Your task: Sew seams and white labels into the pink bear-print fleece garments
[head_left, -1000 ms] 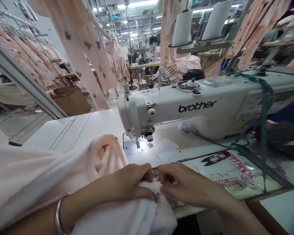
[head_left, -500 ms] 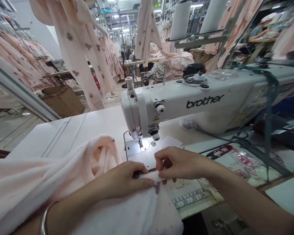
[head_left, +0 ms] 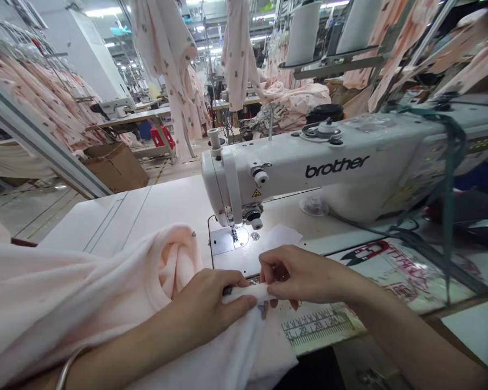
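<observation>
A pale pink garment [head_left: 106, 292] is bunched across my lap and the near left of the white sewing table [head_left: 146, 211]. My left hand [head_left: 211, 300] lies on it with fingers closed, pinching its folded white edge [head_left: 248, 295]. My right hand [head_left: 299, 273] is closed in a pinch on the same edge, just right of the left. Both hands sit a short way in front of the needle and presser foot [head_left: 235, 234] of the white Brother sewing machine [head_left: 333, 168]. A small dark mark shows on the cloth below my fingers.
A printed ruler strip [head_left: 315, 327] lies at the table's front edge. A white cloth patch [head_left: 282, 236] and a clear bobbin [head_left: 314, 206] lie near the machine. Thread cones [head_left: 305, 32] stand behind. Pink garments hang all round; a cardboard box [head_left: 117, 165] sits on the floor at left.
Both hands have slid the cloth edge forward toward the presser foot. My right hand has risen and curled tighter over the edge. The view has shifted slightly.
</observation>
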